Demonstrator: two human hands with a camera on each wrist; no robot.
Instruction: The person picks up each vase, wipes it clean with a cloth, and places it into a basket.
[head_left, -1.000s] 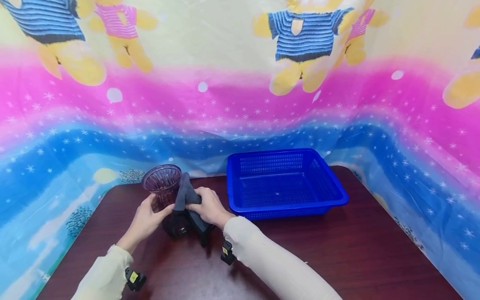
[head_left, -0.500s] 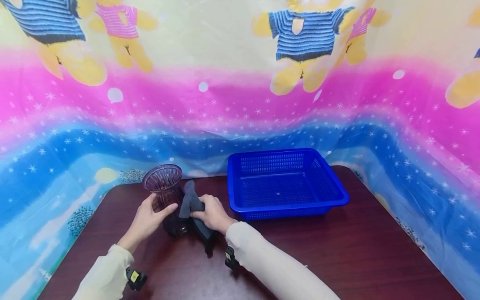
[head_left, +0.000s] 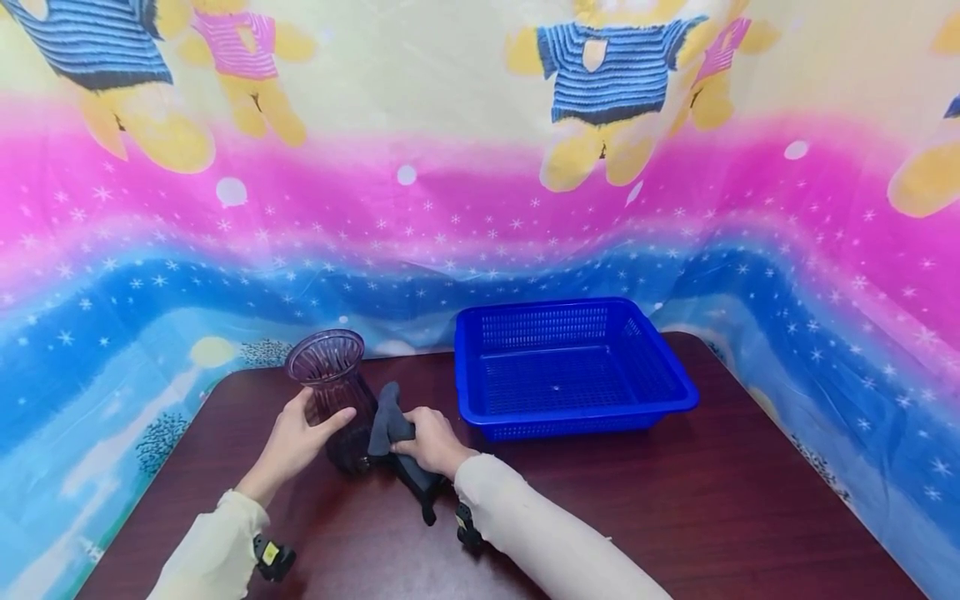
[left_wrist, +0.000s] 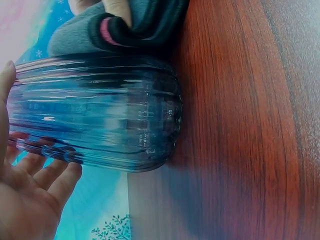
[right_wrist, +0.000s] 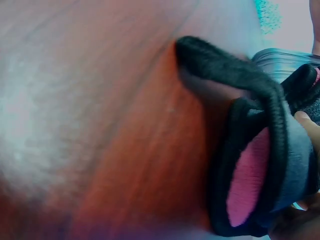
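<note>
My left hand (head_left: 296, 437) grips a purple-tinted, ribbed glass vase (head_left: 351, 417) round its middle, thumb on the near side. The vase's flared mouth points up in the head view; whether its base touches the table, I cannot tell. In my right hand (head_left: 435, 442) is a folded grey cloth (head_left: 388, 421), held beside the vase's lower right side. Black edging and a pink inner side show on the cloth (right_wrist: 250, 175) in the right wrist view. The left wrist view has the cloth (left_wrist: 155, 22) lying along the vase's side (left_wrist: 100, 110).
A blue plastic basket (head_left: 573, 415) with perforated walls stands on the dark reddish wooden table (head_left: 637, 492), right of my hands. A printed cloth backdrop (head_left: 465, 217) with bears and snowflakes hangs behind and beside the table.
My right hand has moved the cloth down and to the right along the vase, towards its base. The left hand and the vase stay almost where they were.
</note>
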